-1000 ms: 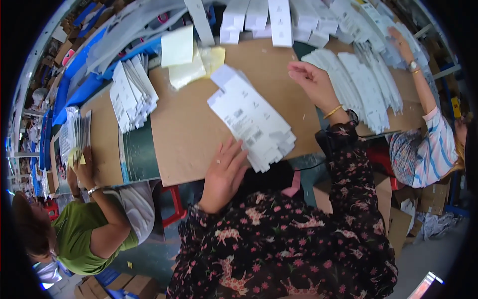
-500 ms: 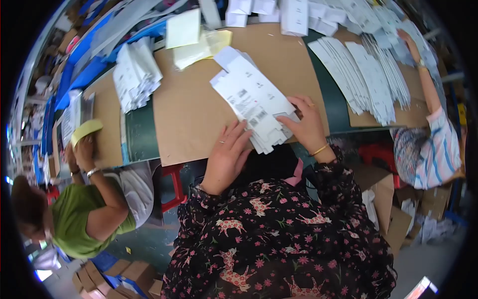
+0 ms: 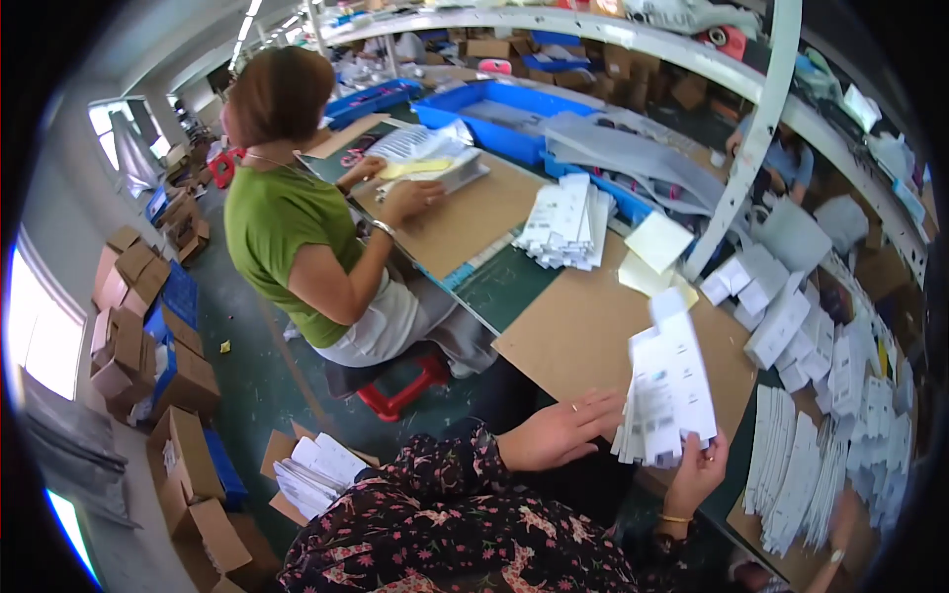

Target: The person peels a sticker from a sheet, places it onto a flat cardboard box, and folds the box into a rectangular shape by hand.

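Note:
Several flat white carton blanks (image 3: 672, 390) with small dark print are held tilted over a brown cardboard sheet (image 3: 573, 326) on the table. My right hand (image 3: 697, 469) pinches their lower right corner between thumb and fingers. Beside their left edge is my left hand (image 3: 563, 432), fingers stretched out and holding nothing; whether its fingertips touch the cartons I cannot tell. Beyond the sheet lies a pile of flat white cartons (image 3: 568, 222). Pale yellow sheets (image 3: 657, 242) rest at the cardboard's far edge.
A co-worker in a green top (image 3: 297, 237) handles papers at the left. Rows of flat cartons (image 3: 791, 465) and folded white boxes (image 3: 791, 326) fill the right. Blue trays (image 3: 504, 109) and a white shelf post (image 3: 756, 138) stand beyond. An open box of cartons (image 3: 316, 474) sits at lower left.
The view has swung left, bringing the co-worker and floor boxes into sight. The cartons now stand more upright in my right hand; my left hand lies flatter beside them.

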Demonstrator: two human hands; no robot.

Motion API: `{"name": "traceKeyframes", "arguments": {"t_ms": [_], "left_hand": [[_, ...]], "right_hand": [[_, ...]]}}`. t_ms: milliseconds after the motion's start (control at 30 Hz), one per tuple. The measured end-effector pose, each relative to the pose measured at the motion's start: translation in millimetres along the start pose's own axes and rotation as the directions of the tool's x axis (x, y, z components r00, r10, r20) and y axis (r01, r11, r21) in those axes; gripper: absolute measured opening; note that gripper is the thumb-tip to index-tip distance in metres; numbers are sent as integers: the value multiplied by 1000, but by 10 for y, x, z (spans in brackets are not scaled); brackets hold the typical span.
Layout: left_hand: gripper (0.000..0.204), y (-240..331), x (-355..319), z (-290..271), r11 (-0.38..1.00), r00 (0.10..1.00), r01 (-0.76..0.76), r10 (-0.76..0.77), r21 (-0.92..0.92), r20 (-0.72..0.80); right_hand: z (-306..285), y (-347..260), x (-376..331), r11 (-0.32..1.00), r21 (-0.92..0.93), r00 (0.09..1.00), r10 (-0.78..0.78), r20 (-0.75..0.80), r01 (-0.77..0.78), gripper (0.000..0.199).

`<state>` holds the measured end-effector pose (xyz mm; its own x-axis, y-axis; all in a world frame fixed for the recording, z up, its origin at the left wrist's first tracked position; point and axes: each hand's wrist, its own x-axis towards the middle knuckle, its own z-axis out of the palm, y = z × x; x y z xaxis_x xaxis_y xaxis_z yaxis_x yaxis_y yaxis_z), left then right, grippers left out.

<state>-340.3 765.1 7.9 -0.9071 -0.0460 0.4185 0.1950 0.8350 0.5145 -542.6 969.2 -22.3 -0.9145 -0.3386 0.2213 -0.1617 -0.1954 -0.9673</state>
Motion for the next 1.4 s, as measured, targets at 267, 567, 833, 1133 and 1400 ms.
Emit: {"name": "traceKeyframes", "arguments": {"t_ms": [267,567,833,1133,1400], "left_hand": [[114,514,60,-536,972,987,11,-48,236,152],[122,367,-316,-318,985,991,2,-24,173,128],[91,242,-432,-427,972,968,234,-234,-20,-86],[80,-49,-637,-485,879,809,459,-474,-130,-349],[65,-213,-621,-595,903,808,430,-377,16,-453]], "right_hand": [[303,-265,-313,975,111,836,105,538,-194,42],[314,-176,-304,958,-14,650,206,731,-287,34],[602,22,-222,969,-98,615,220,757,-227,46],[1338,-60,-628,802,318,685,149,713,-505,65],[1635,109,-606,787,242,595,189,781,-568,60]]}}
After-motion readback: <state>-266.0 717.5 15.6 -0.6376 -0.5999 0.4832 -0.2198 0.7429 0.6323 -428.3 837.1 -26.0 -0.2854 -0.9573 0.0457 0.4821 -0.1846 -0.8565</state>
